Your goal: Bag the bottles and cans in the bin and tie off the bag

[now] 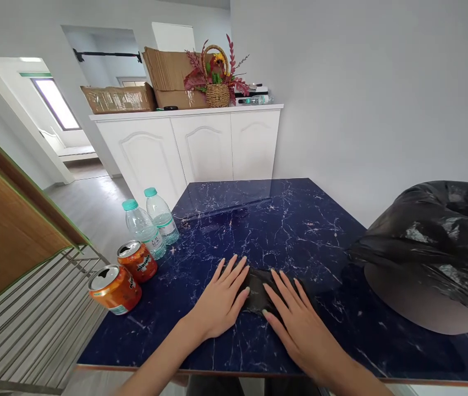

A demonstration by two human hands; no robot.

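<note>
A small folded black plastic bag (258, 289) lies on the dark blue marble table (283, 225). My left hand (221, 300) rests flat on the table with fingers stretched out, its fingertips on the bag's left edge. My right hand (293, 316) lies flat too, fingers spread, pressing on the bag's right side. Neither hand grips anything.
Two orange soda cans (128, 275) and two clear water bottles (151, 223) stand at the table's left edge. A bin lined with a black bag (435, 253) sits at the right. A metal rack (31, 313) is at the left, white cabinets (201, 146) behind.
</note>
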